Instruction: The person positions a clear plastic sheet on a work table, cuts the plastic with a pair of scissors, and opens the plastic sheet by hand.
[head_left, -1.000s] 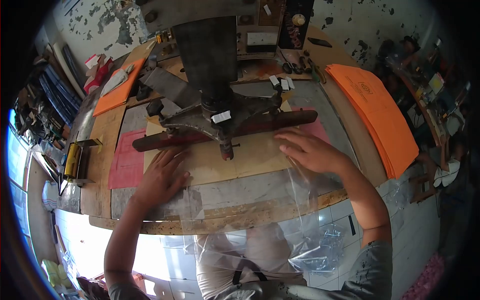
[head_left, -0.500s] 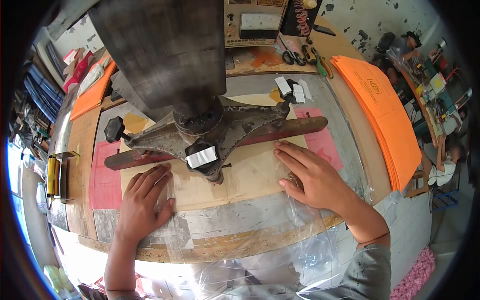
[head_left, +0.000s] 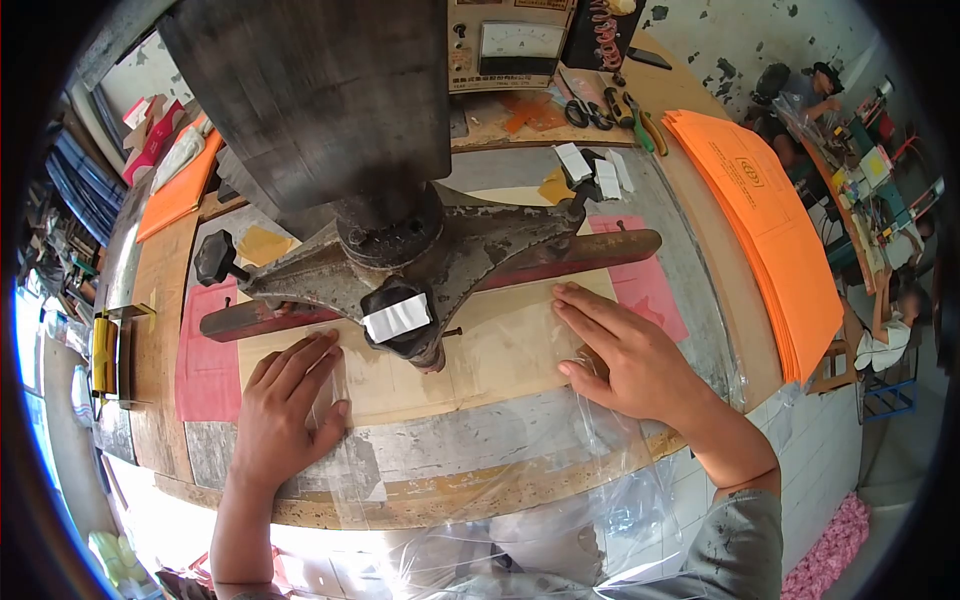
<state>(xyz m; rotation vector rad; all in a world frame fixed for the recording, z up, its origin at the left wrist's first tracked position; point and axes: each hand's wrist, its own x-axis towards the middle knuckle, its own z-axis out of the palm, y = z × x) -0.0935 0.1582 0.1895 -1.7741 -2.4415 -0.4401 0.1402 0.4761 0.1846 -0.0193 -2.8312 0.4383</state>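
My left hand (head_left: 288,405) rests flat on a clear plastic sheet (head_left: 345,465) at the left, with fingers stretched toward the press and thumb apart. At the right, my right hand (head_left: 635,362) lies on the sheet too, its fingers extended and thumb spread. The sheet hangs over the table's front edge toward me. Just beyond my fingertips is a long metal bar (head_left: 560,262), carried by the dark cast bracket of a press head (head_left: 395,235). Under the bar lie a pale yellowish sheet (head_left: 470,385) and pink sheets (head_left: 210,375).
A stack of orange printed sheets (head_left: 755,230) lies at the right. Scissors (head_left: 588,115) and pliers (head_left: 637,115) lie behind the press, beside a meter panel (head_left: 520,45). A yellow roll (head_left: 103,355) stands at the left. Other people sit at a bench far right.
The press head and its bar look slightly larger and shifted a little left, apparently risen a bit. Both hands stay almost where they were on the plastic sheet.
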